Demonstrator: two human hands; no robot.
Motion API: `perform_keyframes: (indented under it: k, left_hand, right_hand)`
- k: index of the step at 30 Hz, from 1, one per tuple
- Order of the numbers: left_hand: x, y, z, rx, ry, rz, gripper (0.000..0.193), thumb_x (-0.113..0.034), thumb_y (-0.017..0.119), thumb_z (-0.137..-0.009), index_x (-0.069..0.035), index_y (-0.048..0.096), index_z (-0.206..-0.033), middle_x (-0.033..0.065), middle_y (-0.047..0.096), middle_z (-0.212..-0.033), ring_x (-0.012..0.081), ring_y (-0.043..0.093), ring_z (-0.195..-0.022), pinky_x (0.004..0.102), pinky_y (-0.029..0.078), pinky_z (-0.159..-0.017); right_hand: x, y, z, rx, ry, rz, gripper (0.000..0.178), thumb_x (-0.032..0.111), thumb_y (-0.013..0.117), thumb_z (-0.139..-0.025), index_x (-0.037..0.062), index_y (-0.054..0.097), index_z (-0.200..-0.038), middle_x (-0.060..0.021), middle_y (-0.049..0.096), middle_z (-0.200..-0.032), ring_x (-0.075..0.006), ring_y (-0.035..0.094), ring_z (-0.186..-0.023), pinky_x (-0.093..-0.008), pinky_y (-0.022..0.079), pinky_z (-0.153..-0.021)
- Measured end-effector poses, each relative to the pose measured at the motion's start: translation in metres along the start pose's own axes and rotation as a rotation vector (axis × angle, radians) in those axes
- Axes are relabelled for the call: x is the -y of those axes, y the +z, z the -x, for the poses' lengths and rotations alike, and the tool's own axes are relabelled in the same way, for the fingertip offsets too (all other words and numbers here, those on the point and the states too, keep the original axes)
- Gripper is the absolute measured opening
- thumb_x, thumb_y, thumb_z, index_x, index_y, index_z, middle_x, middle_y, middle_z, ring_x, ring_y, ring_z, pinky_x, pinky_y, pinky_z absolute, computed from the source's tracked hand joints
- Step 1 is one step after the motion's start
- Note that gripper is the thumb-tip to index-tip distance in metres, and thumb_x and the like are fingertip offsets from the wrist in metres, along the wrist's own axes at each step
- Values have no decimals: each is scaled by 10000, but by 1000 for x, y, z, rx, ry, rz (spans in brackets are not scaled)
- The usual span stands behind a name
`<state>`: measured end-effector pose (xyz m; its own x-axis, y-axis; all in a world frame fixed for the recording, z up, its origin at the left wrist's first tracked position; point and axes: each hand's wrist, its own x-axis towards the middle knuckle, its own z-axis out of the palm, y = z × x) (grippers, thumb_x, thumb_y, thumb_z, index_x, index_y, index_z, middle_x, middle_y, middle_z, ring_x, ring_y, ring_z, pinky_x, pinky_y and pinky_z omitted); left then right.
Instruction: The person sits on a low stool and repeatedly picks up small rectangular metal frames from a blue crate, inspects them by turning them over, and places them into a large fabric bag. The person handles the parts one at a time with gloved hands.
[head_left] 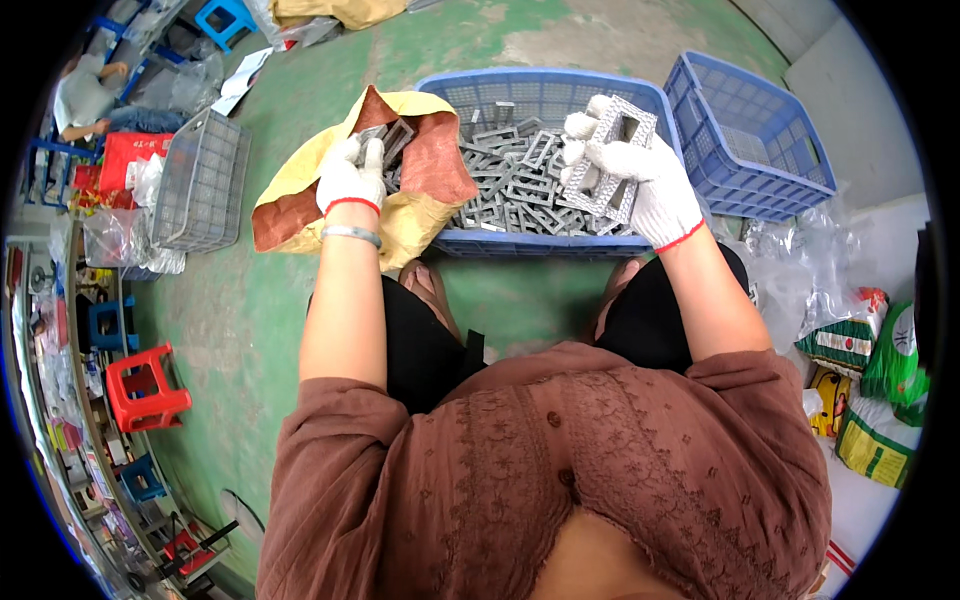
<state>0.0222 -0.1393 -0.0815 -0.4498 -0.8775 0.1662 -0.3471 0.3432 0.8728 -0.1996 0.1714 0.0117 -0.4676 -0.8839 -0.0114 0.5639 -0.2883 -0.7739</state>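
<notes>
My left hand point(350, 180), in a white glove with a red cuff, is closed at the mouth of a yellow woven sack point(408, 232) with a reddish-brown lining. Its fingers are around a grey rectangular frame piece point(398, 136), partly hidden by the glove. More grey pieces show inside the sack. My right hand point(645, 180), gloved the same way, grips several grey frame pieces point(607, 187) held together, with open slots facing up. Below it, a blue plastic crate point(480, 243) holds a loose heap of similar grey pieces point(515, 180).
A second blue crate point(775, 190) stands at the right, near clear plastic bags point(790, 265). A grey crate point(205, 180) and a red stool point(147, 388) are to the left. Farther left, another person point(88, 95) sits. My feet point(430, 285) are beside the near side of the crate.
</notes>
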Motion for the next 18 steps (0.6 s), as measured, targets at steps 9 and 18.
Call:
perform_keyframes:
  k: [9, 18]
  left_hand:
    - [-64, 37, 20, 166, -138, 709, 374, -121, 653, -942, 45, 559, -1264, 174, 623, -1163, 259, 657, -1016, 387, 567, -901]
    - [-178, 59, 120, 840, -261, 411, 389, -340, 698, -931, 31, 678, -1046, 124, 719, -956, 183, 701, -771, 299, 582, -666]
  right_hand:
    - [2, -8, -3, 102, 74, -182, 361, 74, 642, -926, 38, 536, -1269, -163, 630, -1217, -295, 659, -1029, -417, 573, -848]
    - [-3, -1, -6, 232, 44, -313, 389, 71, 616, -940, 43, 512, -1314, -175, 595, -1273, -324, 606, -1155, -475, 506, -1011]
